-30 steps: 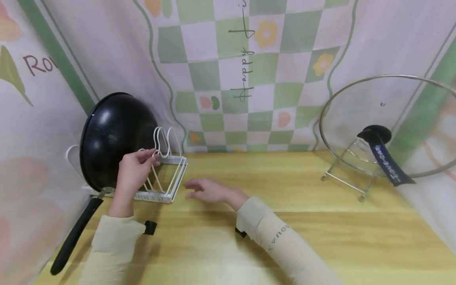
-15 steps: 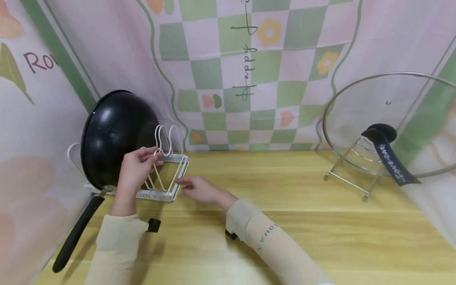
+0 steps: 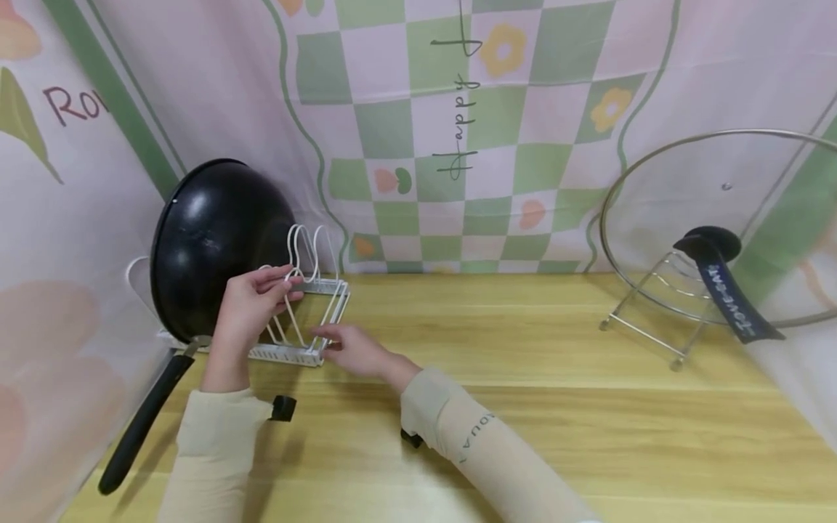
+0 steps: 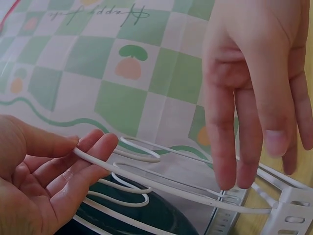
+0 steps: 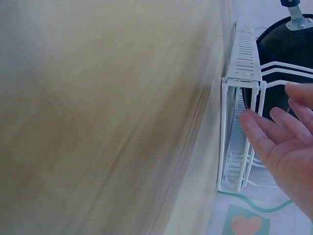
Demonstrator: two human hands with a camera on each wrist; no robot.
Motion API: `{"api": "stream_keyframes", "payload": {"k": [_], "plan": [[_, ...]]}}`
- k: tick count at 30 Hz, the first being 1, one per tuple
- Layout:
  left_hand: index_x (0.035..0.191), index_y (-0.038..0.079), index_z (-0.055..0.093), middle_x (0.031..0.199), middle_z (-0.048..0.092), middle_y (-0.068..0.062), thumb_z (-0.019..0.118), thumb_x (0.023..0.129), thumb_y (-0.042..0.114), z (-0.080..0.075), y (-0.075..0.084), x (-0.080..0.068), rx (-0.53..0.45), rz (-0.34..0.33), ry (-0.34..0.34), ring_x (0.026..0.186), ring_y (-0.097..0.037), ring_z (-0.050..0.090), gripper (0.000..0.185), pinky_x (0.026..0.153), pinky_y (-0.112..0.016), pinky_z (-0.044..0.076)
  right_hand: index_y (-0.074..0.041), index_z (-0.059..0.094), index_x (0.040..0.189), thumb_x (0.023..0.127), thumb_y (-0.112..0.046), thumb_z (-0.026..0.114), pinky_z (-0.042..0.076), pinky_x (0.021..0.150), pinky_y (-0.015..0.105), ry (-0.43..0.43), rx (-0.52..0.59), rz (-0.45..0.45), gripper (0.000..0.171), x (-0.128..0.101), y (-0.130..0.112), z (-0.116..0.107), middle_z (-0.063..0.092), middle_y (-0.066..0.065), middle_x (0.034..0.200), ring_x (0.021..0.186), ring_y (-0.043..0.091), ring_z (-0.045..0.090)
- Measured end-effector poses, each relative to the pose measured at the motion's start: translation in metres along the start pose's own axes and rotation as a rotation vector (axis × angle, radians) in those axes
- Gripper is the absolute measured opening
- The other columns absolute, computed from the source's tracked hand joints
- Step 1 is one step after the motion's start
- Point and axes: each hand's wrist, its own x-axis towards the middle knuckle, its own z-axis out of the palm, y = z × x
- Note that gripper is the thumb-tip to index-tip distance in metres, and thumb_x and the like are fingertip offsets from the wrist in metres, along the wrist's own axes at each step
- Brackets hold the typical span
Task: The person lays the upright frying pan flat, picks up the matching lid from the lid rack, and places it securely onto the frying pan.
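Observation:
A white slotted dish rack (image 3: pixel 288 354) with wire dividers stands on the left of the table. My left hand (image 3: pixel 248 305) pinches the top of one wire divider (image 4: pixel 161 187) between thumb and fingers. Right at the rack's right end is my right hand (image 3: pixel 356 349), its fingers extended and holding nothing. In the right wrist view, those fingertips (image 5: pixel 246 117) overlap the end wires. A black wok (image 3: pixel 209 232) leans on its side in the rack's left part, its long black handle (image 3: pixel 144 425) pointing toward the front. The left hand hides part of the rack's middle.
At the right, a round glass lid (image 3: pixel 603 240) with a metal rim and a black handle (image 3: pixel 735 301) leans on a small metal wire stand (image 3: pixel 644 338). A patterned curtain (image 3: pixel 438 145) hangs behind the wooden table (image 3: pixel 497 341).
My right hand has moved left, from beside the rack to its right end. The left hand keeps its pinch on the wire divider. The view has shifted slightly.

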Motion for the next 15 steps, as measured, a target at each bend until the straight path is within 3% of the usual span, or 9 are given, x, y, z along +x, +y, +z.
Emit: {"api": "stream_keyframes", "payload": {"k": [7, 15], "plan": [[0.142, -0.005, 0.057, 0.129, 0.064, -0.027, 0.055, 0.106, 0.007, 0.003, -0.001, 0.004, -0.016, 0.003, -0.008, 0.085, -0.003, 0.071, 0.037, 0.077, -0.017, 0.055, 0.003, 0.057, 0.141, 0.096, 0.008, 0.060, 0.045, 0.108, 0.033, 0.035, -0.029, 0.006, 0.045, 0.005, 0.000, 0.004, 0.057, 0.015, 0.145, 0.132, 0.032, 0.055], [0.141, -0.004, 0.058, 0.128, 0.066, -0.026, 0.056, 0.106, 0.009, -0.002, -0.002, 0.004, -0.001, -0.012, -0.005, 0.084, 0.000, 0.070, 0.037, 0.077, -0.017, 0.055, 0.002, 0.056, 0.142, 0.096, 0.005, 0.062, 0.048, 0.103, 0.030, -0.011, -0.056, 0.027, 0.046, 0.011, -0.009, 0.012, 0.058, 0.016, 0.144, 0.128, 0.031, 0.058]]}}
